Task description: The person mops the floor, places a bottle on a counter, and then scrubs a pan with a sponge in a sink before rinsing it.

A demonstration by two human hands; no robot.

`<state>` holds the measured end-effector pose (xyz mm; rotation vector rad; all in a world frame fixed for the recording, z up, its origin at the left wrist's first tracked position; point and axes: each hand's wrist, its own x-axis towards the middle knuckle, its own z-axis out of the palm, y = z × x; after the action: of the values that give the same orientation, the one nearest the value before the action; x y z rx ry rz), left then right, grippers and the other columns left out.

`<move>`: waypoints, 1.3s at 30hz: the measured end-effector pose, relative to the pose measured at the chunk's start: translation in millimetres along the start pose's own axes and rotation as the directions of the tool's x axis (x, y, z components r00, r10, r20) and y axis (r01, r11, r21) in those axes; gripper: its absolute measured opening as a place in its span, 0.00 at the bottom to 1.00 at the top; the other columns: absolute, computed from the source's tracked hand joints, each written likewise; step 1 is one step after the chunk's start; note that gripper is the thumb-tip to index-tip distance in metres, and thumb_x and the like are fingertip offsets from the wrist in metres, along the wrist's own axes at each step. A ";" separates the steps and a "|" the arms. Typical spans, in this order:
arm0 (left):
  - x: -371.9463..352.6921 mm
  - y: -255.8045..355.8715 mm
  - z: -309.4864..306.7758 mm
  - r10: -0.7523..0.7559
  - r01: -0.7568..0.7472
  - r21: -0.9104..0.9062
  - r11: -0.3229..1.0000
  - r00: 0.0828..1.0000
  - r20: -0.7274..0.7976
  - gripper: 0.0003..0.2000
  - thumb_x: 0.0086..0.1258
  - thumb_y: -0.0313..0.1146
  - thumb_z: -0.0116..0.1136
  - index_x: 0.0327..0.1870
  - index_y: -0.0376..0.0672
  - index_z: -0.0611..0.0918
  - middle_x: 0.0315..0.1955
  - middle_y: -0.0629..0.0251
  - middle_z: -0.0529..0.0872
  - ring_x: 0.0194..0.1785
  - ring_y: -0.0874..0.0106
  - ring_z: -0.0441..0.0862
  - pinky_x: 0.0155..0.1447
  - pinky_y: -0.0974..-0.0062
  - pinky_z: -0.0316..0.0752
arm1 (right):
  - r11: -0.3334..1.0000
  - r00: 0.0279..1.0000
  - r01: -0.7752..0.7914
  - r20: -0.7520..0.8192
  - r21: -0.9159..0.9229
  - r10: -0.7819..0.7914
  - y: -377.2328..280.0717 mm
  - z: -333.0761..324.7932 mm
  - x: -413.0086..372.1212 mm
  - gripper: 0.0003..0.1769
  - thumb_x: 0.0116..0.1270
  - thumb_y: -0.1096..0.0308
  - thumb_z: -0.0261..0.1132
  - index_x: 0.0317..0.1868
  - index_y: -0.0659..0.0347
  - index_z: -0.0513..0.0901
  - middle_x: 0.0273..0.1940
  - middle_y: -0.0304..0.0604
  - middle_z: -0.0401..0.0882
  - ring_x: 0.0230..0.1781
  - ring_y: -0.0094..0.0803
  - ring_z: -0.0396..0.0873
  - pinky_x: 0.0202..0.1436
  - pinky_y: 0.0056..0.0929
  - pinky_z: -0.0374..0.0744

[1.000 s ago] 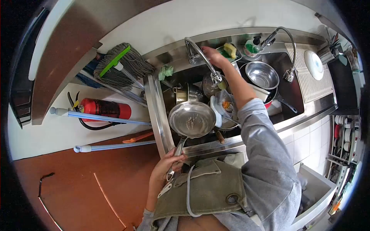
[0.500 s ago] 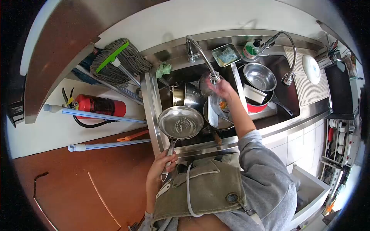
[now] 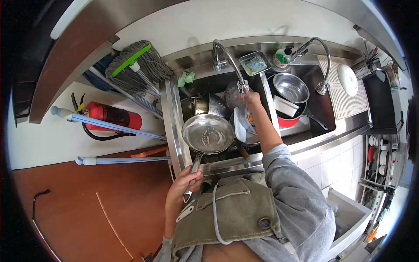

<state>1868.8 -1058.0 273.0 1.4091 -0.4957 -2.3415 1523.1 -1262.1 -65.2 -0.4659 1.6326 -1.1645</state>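
My left hand (image 3: 187,180) is wrapped round the handle of a steel frying pan (image 3: 208,133). The pan is held over the near left part of the sink, its inside facing up and wet with some suds. At the left faucet's spray head (image 3: 243,85), my right hand (image 3: 252,98) has its fingers closed on the lower end. Under that hand lie a clear container (image 3: 247,120) and other dishes, partly hidden by my forearm. A steel pot (image 3: 208,106) stands in the left basin behind the pan.
The right basin holds a steel bowl (image 3: 291,88) and a red pan (image 3: 288,122). A sponge tray (image 3: 255,63) and soap bottle (image 3: 283,56) stand behind the basins. Left of the sink are a mop (image 3: 139,65), a fire extinguisher (image 3: 112,118) and poles. An open drawer (image 3: 347,218) juts out at right.
My right hand has gone from spread fingers beside the spray head to a grip on it. The frying pan has shifted slightly right and up, still in my left hand.
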 end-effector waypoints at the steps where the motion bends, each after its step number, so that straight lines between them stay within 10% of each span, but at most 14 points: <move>1: -1.3 0.4 2.3 0.008 -0.008 0.016 1.000 1.000 -0.002 0.07 0.65 0.33 0.54 0.38 0.43 0.70 0.23 0.72 0.69 0.16 0.84 0.62 0.18 0.84 0.53 | 0.945 0.982 0.181 0.008 -0.271 -0.186 14.2 -3.9 14.3 0.24 0.53 0.51 0.69 0.31 0.69 0.81 0.24 0.50 0.80 0.21 0.39 0.79 0.27 0.35 0.75; 11: -5.0 -5.5 3.8 0.045 -0.041 0.088 0.995 0.998 -0.042 0.07 0.65 0.33 0.53 0.35 0.43 0.70 0.22 0.72 0.70 0.17 0.83 0.64 0.18 0.84 0.56 | 0.710 0.952 0.051 -0.181 -0.703 -0.247 -52.4 8.9 -40.5 0.19 0.59 0.57 0.66 0.25 0.69 0.81 0.25 0.48 0.81 0.25 0.34 0.80 0.30 0.32 0.75; 17: -2.4 -6.7 -0.9 0.053 -0.053 0.063 0.997 0.999 -0.007 0.07 0.65 0.33 0.53 0.35 0.43 0.70 0.22 0.71 0.71 0.16 0.83 0.65 0.17 0.83 0.56 | 0.966 0.998 0.063 0.034 -0.250 -0.056 -27.8 -1.8 -9.7 0.16 0.59 0.60 0.62 0.33 0.67 0.83 0.24 0.49 0.79 0.24 0.37 0.77 0.28 0.34 0.73; 19: 0.1 -5.2 -2.4 0.048 -0.046 0.095 0.994 0.999 -0.020 0.07 0.65 0.33 0.53 0.35 0.42 0.70 0.23 0.70 0.72 0.15 0.82 0.64 0.17 0.82 0.56 | 0.995 0.999 0.038 -0.015 -0.097 -0.039 -72.1 -0.6 -46.9 0.11 0.60 0.68 0.57 0.40 0.65 0.80 0.25 0.35 0.76 0.22 0.23 0.70 0.24 0.25 0.66; 23: 10.8 5.5 -7.0 0.047 -0.050 0.109 0.993 0.999 0.022 0.07 0.65 0.32 0.53 0.36 0.41 0.70 0.23 0.67 0.74 0.14 0.81 0.64 0.16 0.82 0.57 | 0.902 0.872 0.349 0.266 0.253 -0.411 -129.3 -12.7 -95.8 0.20 0.55 0.73 0.58 0.51 0.63 0.75 0.37 0.38 0.80 0.37 0.26 0.76 0.39 0.21 0.71; 25: 16.0 15.6 2.9 0.068 -0.067 0.118 0.991 0.998 -0.006 0.06 0.65 0.32 0.52 0.36 0.40 0.71 0.23 0.67 0.73 0.15 0.81 0.66 0.17 0.84 0.58 | 0.690 0.730 0.668 0.422 -0.278 -0.537 -141.6 -7.9 -120.2 0.25 0.51 0.74 0.62 0.53 0.62 0.72 0.35 0.46 0.80 0.37 0.36 0.79 0.41 0.33 0.75; 29: 40.1 36.5 8.2 0.072 -0.079 0.121 0.990 0.995 0.063 0.06 0.66 0.31 0.52 0.33 0.39 0.71 0.21 0.69 0.72 0.16 0.82 0.66 0.19 0.84 0.59 | 0.476 0.684 0.726 0.456 -0.496 -0.569 -151.3 13.1 -149.4 0.26 0.46 0.73 0.68 0.47 0.61 0.71 0.36 0.57 0.77 0.40 0.52 0.76 0.39 0.41 0.74; 39: 96.3 65.3 25.7 0.075 -0.095 0.139 0.986 0.988 0.138 0.09 0.64 0.29 0.52 0.23 0.40 0.71 0.22 0.66 0.74 0.16 0.81 0.67 0.20 0.83 0.62 | 0.500 0.759 0.649 0.437 -0.573 -0.483 -164.9 17.4 -176.3 0.27 0.44 0.73 0.70 0.47 0.60 0.71 0.35 0.55 0.79 0.40 0.53 0.77 0.41 0.41 0.75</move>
<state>1812.1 -1157.9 241.5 1.2711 -0.7635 -2.3815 1568.9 -1210.5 166.8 -1.7056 1.7261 -0.8272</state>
